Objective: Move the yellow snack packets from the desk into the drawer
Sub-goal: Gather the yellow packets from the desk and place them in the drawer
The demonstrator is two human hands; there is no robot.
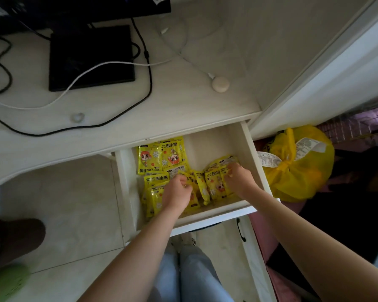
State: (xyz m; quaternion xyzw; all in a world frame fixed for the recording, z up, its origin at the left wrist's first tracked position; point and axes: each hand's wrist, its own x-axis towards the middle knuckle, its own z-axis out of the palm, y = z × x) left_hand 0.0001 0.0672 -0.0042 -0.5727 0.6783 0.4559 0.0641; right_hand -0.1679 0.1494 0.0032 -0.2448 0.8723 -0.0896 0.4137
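The yellow snack packets (162, 162) are all in the open drawer (252, 158), none left on the worktop (183, 101), so the left hand (176, 194) and right hand (238, 178), each pinching packets, should lay them flat.

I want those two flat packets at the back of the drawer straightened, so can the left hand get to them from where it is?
Probably yes. The left hand is already inside the open drawer, and nothing stands between it and the two flat packets just beyond.
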